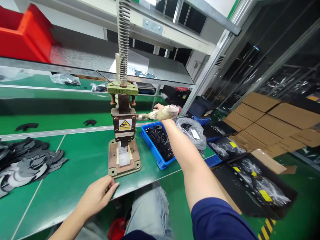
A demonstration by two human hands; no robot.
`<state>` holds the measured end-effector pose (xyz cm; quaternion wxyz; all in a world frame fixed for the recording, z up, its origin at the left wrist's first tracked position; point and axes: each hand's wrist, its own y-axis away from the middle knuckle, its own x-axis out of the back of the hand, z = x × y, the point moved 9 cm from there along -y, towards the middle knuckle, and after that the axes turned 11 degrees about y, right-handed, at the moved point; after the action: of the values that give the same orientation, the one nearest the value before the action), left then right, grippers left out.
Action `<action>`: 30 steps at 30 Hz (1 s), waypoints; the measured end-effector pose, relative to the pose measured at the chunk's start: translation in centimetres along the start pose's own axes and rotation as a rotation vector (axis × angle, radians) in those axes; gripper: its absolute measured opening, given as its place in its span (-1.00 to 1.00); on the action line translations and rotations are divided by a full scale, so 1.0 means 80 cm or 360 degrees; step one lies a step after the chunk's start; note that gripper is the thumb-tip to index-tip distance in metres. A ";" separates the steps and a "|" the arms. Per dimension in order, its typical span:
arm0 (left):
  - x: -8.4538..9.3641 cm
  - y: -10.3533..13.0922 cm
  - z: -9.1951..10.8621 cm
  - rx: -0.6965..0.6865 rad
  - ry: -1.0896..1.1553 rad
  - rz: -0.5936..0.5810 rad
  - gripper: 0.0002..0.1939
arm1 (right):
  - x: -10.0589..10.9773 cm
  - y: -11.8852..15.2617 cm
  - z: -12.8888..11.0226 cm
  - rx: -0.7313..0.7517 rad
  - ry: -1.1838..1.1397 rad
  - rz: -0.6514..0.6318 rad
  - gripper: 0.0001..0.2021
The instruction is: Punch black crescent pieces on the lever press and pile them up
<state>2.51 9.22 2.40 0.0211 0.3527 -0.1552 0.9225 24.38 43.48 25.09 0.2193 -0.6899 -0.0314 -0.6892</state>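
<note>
The handle [163, 113] is cream, the tabletop [83, 155] green, the tray [166, 163] blue, the floor tape [267, 229] black-and-yellow striped.

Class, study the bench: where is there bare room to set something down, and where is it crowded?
A broad bare patch of green bench lies between the grey curved pieces and the press. It is crowded under those pieces, and right of the press, at the blue bin and plastic bag.

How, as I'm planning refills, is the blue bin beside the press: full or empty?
The blue bin looks fairly full: black parts are heaped across its visible inside; the right forearm hides some.
</note>
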 end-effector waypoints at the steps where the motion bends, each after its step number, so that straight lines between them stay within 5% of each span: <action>1: 0.000 0.000 -0.001 0.0005 0.0000 -0.0006 -0.67 | -0.009 0.005 0.006 -0.0014 0.0028 -0.0040 -0.61; 7: 0.000 0.000 -0.001 0.0000 -0.0016 -0.0014 -0.68 | -0.089 0.080 0.040 0.0020 0.0092 -0.0521 -0.69; 10: -0.001 -0.001 -0.001 0.0011 -0.0036 -0.0012 -0.67 | -0.136 0.129 0.039 0.0164 0.0082 -0.0830 -0.54; 15: 0.001 -0.002 0.005 0.0020 -0.0096 0.0002 -0.63 | -0.178 0.170 0.025 0.0321 0.0076 -0.0951 -0.51; 21: 0.006 -0.003 0.010 0.0089 -0.0220 0.0087 -0.62 | -0.172 0.170 0.025 0.0298 0.0024 -0.0818 -0.58; 30: 0.002 -0.003 0.016 0.0186 -0.0521 0.0150 -0.58 | -0.116 0.167 0.055 0.0243 -0.0295 -0.0488 -0.69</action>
<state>3.26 9.09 3.49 -0.0682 0.4912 -0.1191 0.8602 32.71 35.37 12.86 0.1596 -0.7189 -0.2084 -0.6436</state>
